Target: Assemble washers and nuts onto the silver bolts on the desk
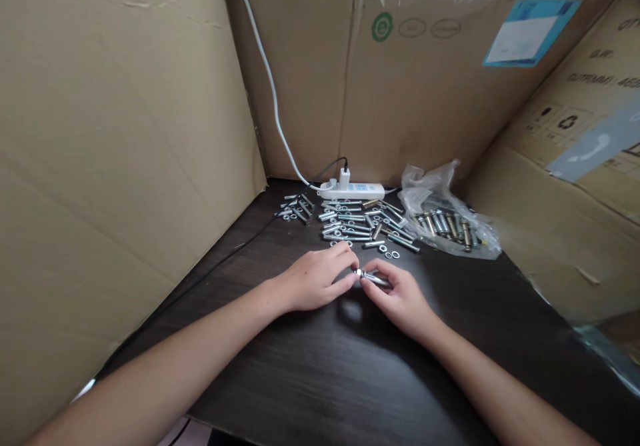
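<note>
My right hand (400,296) is closed around a silver bolt (373,277) that lies sideways between its fingers. My left hand (315,276) pinches at the bolt's left end, where a small bright part, perhaps a nut or washer, sits at the fingertips. Both hands hover just above the dark wooden table (350,379). Right behind them lies a spread of several silver bolts (350,223), with a few loose washers (391,254) at its near edge.
A clear plastic bag (445,219) with more bolts lies at the right. A white power strip (353,190) with a plugged charger and white cable sits at the back. A smaller bolt pile (295,207) lies left. Cardboard walls (125,133) enclose the table.
</note>
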### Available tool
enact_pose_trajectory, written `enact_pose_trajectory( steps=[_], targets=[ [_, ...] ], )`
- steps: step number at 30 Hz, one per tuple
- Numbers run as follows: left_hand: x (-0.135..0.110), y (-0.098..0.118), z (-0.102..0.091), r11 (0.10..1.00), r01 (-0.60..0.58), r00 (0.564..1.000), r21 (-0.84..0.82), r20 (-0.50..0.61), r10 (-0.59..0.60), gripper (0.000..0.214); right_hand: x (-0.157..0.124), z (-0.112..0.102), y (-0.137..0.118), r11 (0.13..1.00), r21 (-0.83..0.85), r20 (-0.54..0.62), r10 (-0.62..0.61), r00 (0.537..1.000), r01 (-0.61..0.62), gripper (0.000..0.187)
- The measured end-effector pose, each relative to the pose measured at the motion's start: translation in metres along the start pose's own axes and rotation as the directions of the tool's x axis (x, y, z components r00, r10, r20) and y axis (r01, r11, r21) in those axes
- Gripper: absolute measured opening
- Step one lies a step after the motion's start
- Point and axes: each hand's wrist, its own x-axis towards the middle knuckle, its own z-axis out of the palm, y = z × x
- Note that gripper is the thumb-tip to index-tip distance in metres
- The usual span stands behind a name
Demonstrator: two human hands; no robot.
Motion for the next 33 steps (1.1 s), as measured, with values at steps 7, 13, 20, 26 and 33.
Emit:
enact_pose_trajectory(
  steps=[7, 13, 20, 26, 33],
  targets=[
    [-0.0007, -0.0016, 0.0015, 0.999, -0.041, 0.999, -0.023, -0.019, 0.04, 0.018, 0.0002, 0.0004, 0.0, 1.0, 0.008, -0.005, 0.004, 1.0, -0.003, 0.017],
    [-0.0017, -0.0014, 0.0027, 0.997, -0.055, 0.998, -0.058, -0.036, 0.053, 0.022, 0.0002, 0.0006, 0.0019, 1.0, 0.015, -0.001, -0.001, 1.0, 0.001, 0.016],
    [-0.0006, 0.0008, -0.0004, 0.999, 0.012, 1.0, -0.046, -0.01, -0.013, 0.019, -0.0004, 0.0007, -0.0006, 1.0, -0.016, -0.007, 0.006, 1.0, -0.006, 0.017],
    [0.0003, -0.0001, -0.0006, 1.0, -0.007, 1.0, -0.025, 0.016, 0.008, 0.022, -0.0005, 0.0001, -0.0008, 1.0, -0.013, 0.0, 0.003, 1.0, -0.003, 0.016],
    [-0.001, -0.0002, 0.0001, 0.999, -0.043, 0.999, -0.03, -0.011, 0.042, 0.018, -0.0004, 0.0003, 0.0003, 1.0, -0.004, -0.008, 0.003, 1.0, -0.003, 0.018]
  ],
)
